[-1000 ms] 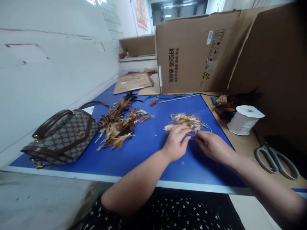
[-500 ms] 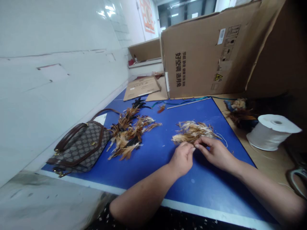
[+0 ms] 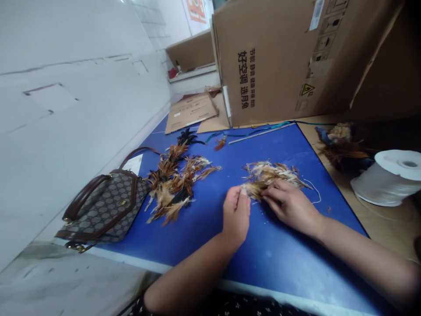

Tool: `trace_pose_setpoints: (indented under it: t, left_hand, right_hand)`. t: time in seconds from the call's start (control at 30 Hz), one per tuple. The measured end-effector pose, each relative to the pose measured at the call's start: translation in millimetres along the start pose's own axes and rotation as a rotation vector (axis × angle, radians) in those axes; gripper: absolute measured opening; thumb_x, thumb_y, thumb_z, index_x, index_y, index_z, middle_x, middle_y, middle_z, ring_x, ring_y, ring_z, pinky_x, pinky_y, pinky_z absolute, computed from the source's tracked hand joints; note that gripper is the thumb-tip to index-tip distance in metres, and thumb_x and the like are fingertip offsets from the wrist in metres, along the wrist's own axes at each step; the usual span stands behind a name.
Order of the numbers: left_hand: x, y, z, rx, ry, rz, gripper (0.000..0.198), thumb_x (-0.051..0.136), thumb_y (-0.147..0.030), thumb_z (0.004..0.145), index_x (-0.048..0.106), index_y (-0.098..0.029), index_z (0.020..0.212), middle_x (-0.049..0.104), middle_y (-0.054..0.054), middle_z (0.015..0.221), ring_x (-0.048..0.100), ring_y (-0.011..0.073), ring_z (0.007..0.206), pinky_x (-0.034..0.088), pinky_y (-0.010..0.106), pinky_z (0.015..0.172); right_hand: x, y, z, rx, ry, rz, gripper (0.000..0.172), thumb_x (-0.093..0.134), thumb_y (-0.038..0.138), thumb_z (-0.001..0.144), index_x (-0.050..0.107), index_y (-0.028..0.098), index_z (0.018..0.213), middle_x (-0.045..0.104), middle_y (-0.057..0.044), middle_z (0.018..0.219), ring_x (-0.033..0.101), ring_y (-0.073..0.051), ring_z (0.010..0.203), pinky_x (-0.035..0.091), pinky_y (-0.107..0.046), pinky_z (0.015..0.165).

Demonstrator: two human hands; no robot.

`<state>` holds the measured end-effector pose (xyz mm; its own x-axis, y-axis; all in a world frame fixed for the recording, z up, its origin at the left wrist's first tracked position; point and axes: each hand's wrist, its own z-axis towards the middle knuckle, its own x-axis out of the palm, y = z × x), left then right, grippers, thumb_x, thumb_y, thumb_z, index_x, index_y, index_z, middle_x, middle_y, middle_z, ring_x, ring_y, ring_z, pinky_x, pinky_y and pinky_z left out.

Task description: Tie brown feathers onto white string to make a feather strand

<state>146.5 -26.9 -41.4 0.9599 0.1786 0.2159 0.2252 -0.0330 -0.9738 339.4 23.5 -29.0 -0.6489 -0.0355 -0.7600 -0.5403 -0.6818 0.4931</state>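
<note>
the left hand (image 3: 237,213) is pinching a feather tuft (image 3: 252,192), seemingly steadying it for the right hand (image 3: 292,204) beside it, whose nearly closed fingertips are gripping the other end.

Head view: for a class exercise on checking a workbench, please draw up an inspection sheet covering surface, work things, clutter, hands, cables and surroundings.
Surface: blue tabletop with a few small pale specks.
Work things: feather tuft between the hands; feather pile just behind it; white thread in a loose curve at the pile's right; white spool on the brown surface at right.
Clutter: patterned handbag beside the left feather heap; teal ribbon along the back.
Hands: left hand pinches the tuft's pale end; right hand has its fingertips at the brown end, grip unclear.
Cables: nothing seen.
Surroundings: large cardboard box behind; pale wall at left.
</note>
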Motion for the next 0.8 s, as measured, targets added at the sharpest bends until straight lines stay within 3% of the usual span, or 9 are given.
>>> trace_pose_setpoints:
  t: [0.07,0.2,0.33,0.43,0.6,0.7,0.8]
  left_hand:
    - [1.4,-15,0,0.021,-0.093,-0.123,0.036,0.069,-0.054,0.104,0.055,-0.021,0.098,0.05,-0.007,0.069,0.043,0.0076,0.056,0.037,0.02,0.054]
    - [-1.7,-42,2,0.064,-0.086,-0.187,0.031,0.076,-0.046,0.099,0.06,-0.019,0.097,0.067,0.001,0.082,0.062,0.0121,0.072,0.052,0.027,0.073]
    - [-14.2,-54,9,0.046,-0.126,-0.172,0.03,0.084,-0.037,0.09,0.062,-0.017,0.09,0.066,0.001,0.082,0.056,0.0102,0.07,0.045,0.024,0.066]
    - [-18.8,-54,14,-0.014,-0.162,-0.191,0.036,0.09,-0.036,0.081,0.06,-0.017,0.086,0.061,-0.001,0.076,0.046,0.007,0.063,0.034,0.023,0.059]
    - [-4.6,-43,15,-0.147,-0.082,-0.248,0.045,0.095,-0.042,0.074,0.06,-0.017,0.09,0.054,-0.005,0.069,0.044,0.0068,0.06,0.032,0.023,0.058]
    - [9.4,-35,13,-0.202,0.011,-0.25,0.049,0.097,-0.042,0.072,0.062,-0.016,0.094,0.05,-0.008,0.068,0.041,0.0054,0.057,0.03,0.022,0.056]
    - [22.4,-27,14,-0.23,0.084,-0.232,0.055,0.099,-0.042,0.07,0.065,-0.015,0.105,0.047,-0.01,0.068,0.037,0.0038,0.053,0.028,0.021,0.052]
  right_hand:
    - [4,5,6,-0.061,0.057,-0.115,0.025,0.055,0.027,0.109,0.079,0.02,0.102,0.069,-0.013,0.096,0.064,-0.029,0.092,0.055,-0.043,0.084]
    - [16,3,22,-0.055,0.093,-0.201,0.019,0.064,0.029,0.104,0.077,0.018,0.096,0.066,-0.015,0.098,0.06,-0.03,0.092,0.052,-0.044,0.086]
    - [23,-8,35,-0.016,0.071,-0.157,0.026,0.058,0.02,0.102,0.071,0.018,0.08,0.065,-0.013,0.089,0.06,-0.028,0.087,0.05,-0.041,0.084]
    - [14,-14,35,0.055,0.001,-0.11,0.021,0.056,0.02,0.101,0.068,0.02,0.083,0.068,-0.012,0.089,0.063,-0.027,0.087,0.052,-0.04,0.084]
    - [-14,-12,15,0.23,-0.131,-0.028,0.021,0.053,0.03,0.106,0.064,0.022,0.091,0.07,-0.005,0.08,0.065,-0.021,0.07,0.052,-0.033,0.069]
    - [-23,-4,-1,0.421,-0.171,0.215,0.028,0.055,0.045,0.108,0.065,0.023,0.095,0.068,-0.002,0.075,0.06,-0.018,0.062,0.049,-0.03,0.06]
    - [-21,2,-10,0.549,-0.223,0.448,0.038,0.062,0.059,0.104,0.067,0.022,0.097,0.069,-0.002,0.079,0.06,-0.018,0.066,0.05,-0.029,0.063]
